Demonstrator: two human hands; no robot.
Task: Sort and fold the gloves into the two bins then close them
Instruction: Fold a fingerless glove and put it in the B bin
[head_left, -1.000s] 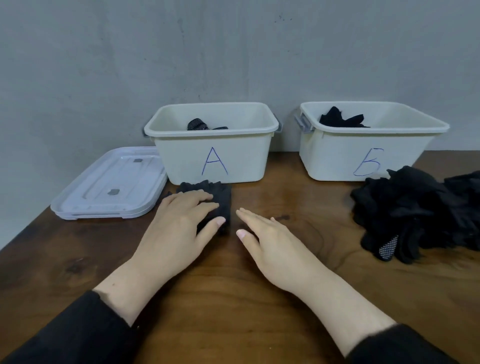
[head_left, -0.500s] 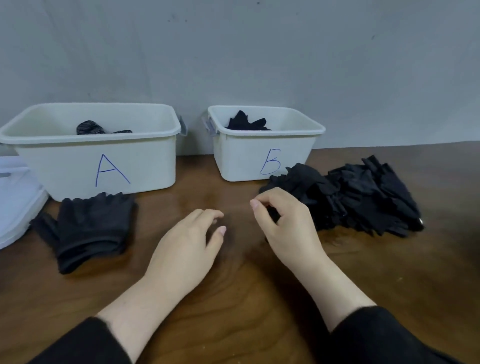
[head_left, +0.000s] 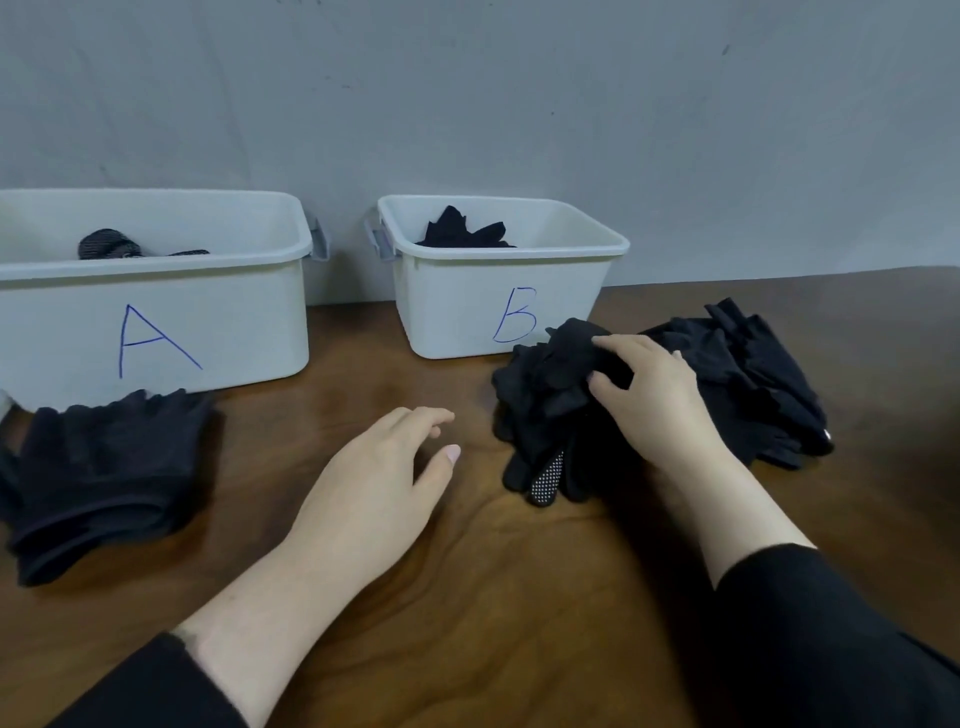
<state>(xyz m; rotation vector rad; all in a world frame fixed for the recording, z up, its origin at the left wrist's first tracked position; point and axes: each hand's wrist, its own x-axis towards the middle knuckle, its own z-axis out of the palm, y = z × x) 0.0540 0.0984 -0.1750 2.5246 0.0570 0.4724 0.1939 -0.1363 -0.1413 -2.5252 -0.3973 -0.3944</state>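
Readable markings, two in all:

1. Letter "A", handwritten in blue marker, capital, on the near wall of the left white bin (head_left: 218, 332). It stands left of the wall's middle, large and slightly slanted.

2. Letter "B", handwritten in blue marker, capital, on the near wall of the right white bin (head_left: 457, 312). It stands right of the wall's middle, just left of the black glove pile (head_left: 727, 374) that lies against the bin's near right corner.

No brand, number or printed label can be read elsewhere.
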